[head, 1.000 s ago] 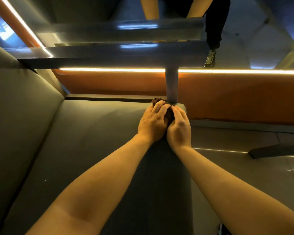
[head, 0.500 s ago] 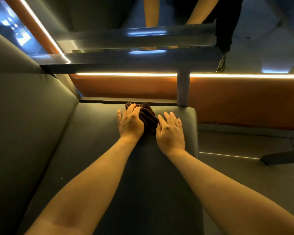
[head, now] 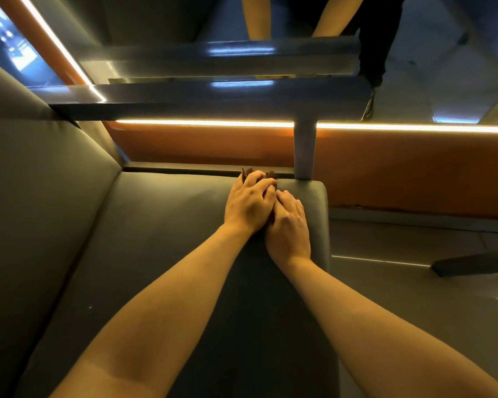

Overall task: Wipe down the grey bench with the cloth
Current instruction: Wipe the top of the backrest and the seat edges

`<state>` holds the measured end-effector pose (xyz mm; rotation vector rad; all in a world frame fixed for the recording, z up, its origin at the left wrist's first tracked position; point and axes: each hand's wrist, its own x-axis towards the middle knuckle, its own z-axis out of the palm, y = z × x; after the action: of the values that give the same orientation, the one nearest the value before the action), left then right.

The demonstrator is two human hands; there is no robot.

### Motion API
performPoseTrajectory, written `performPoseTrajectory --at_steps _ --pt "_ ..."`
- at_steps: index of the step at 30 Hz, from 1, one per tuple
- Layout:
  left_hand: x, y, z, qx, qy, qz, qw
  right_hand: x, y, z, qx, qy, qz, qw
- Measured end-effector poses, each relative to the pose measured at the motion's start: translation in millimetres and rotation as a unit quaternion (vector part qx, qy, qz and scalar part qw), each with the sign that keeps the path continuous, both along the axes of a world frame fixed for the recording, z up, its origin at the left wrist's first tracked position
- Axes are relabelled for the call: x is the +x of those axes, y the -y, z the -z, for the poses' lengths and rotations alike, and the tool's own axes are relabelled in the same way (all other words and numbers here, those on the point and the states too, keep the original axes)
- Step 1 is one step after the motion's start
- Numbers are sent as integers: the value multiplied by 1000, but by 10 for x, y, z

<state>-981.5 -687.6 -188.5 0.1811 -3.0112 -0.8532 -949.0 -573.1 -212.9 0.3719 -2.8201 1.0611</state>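
The grey bench seat [head: 170, 239] runs away from me, with its padded backrest [head: 41, 196] on the left. A dark brown cloth [head: 271, 175] is bunched at the seat's far end, mostly hidden under my fingers. My left hand [head: 247, 202] lies over the cloth with its fingers curled round it. Pressed against that hand from the right, my right hand [head: 289, 225] has bent fingers that reach into the cloth. Both forearms stretch out over the seat.
A grey table leg [head: 304, 150] stands just beyond the cloth, under a glossy tabletop [head: 213, 93]. An orange panel [head: 414, 168] with a light strip closes off the far side. Floor [head: 414, 297] and a dark bar [head: 472, 265] lie to the right of the seat's edge.
The hands slid left with the cloth and spread apart, then came back right and forward to the seat's far end, pressed together again over the bunched cloth.
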Motion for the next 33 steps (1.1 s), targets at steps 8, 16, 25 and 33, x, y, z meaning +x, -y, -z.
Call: performPoseTrajectory --at_steps 8,16,25,33 --pt "171 426 -52 -80 -49 -10 996 21 1 -103 49 5 -21 999" --pt "421 1019 -134 -153 -6 -85 984 -9 560 -312 81 40 -135 987" --pt "533 1269 -128 -56 -55 -153 985 89 1019 -407 183 59 -150 970" --pt "62 1132 -114 -83 -40 2 996 97 923 -226 112 -2 -94 989"
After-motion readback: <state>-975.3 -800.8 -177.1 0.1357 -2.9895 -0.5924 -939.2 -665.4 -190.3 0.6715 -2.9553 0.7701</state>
